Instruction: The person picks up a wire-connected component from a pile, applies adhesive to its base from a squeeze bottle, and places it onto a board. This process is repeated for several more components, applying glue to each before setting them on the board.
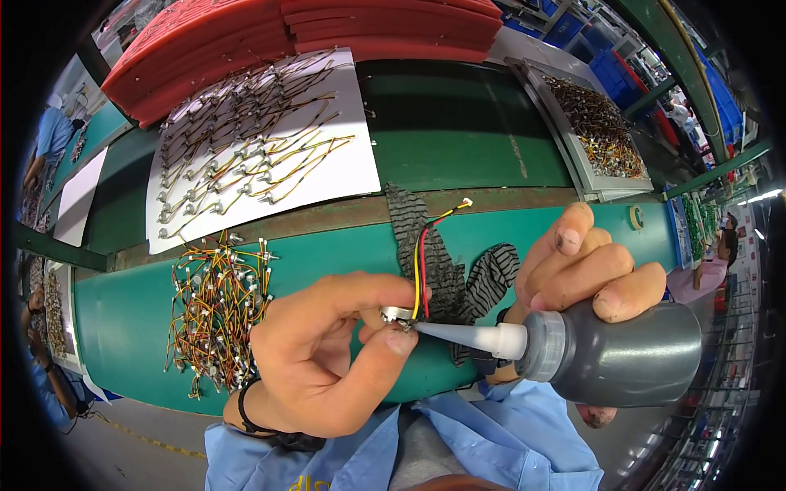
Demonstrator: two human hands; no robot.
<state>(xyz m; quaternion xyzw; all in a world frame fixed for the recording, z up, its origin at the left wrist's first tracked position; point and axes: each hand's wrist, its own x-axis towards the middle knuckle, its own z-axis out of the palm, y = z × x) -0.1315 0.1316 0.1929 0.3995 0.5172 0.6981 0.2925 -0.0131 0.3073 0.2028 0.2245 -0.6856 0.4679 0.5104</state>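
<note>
My left hand [315, 356] pinches a small round metal component [396, 313], which looks like a potentiometer, between thumb and forefinger. Yellow, red and dark wires [421, 266] rise from it to a small white connector [467, 203]. In my right hand [577, 274] lies a dark grey squeeze bottle [634, 356], tilted on its side. Its narrow nozzle [458, 334] points left, and the tip meets or nearly meets the component where the wires join. Whether any liquid comes out is too small to see. A crumpled striped dark cloth [422, 245] lies behind my hands.
To the left is a tangled pile of wired components [217, 315] on the green table [123, 327]. Similar parts lie in rows on a white sheet [360, 168] beyond, before stacked red foam [393, 33]. A filled tray [565, 164] and tape roll [636, 217] sit right.
</note>
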